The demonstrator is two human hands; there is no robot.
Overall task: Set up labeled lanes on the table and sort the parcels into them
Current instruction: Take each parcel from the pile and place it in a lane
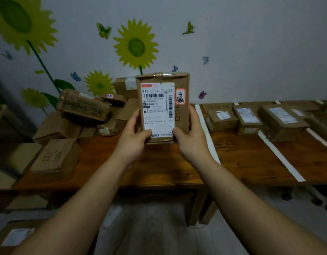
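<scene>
Parcel [163,107], label facing the camera, was held upright above the table [159,170], left hand [135,138] and right hand [190,137] gripping its lower edges. Right of the grip: tape strips [207,133] marked lanes, several already holding sorted parcels [250,118]. Left: unsorted pile [81,111] remaining.

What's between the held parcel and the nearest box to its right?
Head view: a white strip on the table, plus the right hand gripping the parcel; the box sits just past the strip.

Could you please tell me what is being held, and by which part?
A cardboard parcel, upright, gripped by the left hand and right hand at its lower side edges.
</scene>
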